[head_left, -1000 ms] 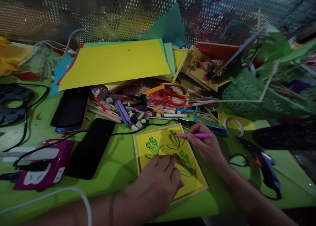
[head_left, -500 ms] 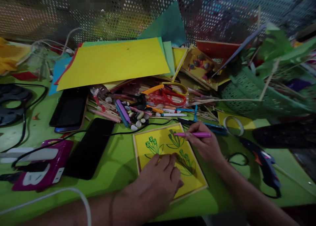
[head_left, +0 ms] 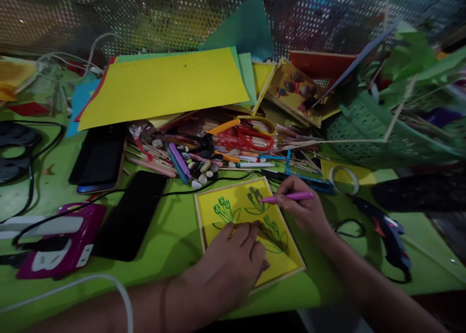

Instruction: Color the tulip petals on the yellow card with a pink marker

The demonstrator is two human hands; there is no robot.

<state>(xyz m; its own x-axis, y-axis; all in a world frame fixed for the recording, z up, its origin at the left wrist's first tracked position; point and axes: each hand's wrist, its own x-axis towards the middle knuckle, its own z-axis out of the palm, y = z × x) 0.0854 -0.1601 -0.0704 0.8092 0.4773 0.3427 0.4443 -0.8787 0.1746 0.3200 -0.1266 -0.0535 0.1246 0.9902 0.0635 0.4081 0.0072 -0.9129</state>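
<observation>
A yellow card (head_left: 233, 194) with a thin wooden frame lies on the green table, bearing green outline drawings of tulips (head_left: 225, 209). My right hand (head_left: 300, 204) pinches a pink felt-tip pen (head_left: 296, 196). The pen's tip is at the upper right tulip drawing, where some blossoms look dark; whether it touches the card I cannot tell. My left hand (head_left: 233, 260) rests on the lower part of the card, fingers laid on it and slightly bent. It holds nothing that I can see, and it covers part of the card.
Phones (head_left: 131, 216) and a magenta power strip (head_left: 65, 241) lie on the left. Behind the card are pebbles (head_left: 204, 170), sticks, pens and orange-handled scissors (head_left: 224, 126). Coloured sheets (head_left: 167, 88) lie further back. A glue gun (head_left: 388, 233), a tape roll (head_left: 344, 180) and a green basket (head_left: 382, 134) stand right.
The pen tip has shifted slightly down and right at the upper right tulip drawing. The whole view has moved a little; my left hand stays on the card.
</observation>
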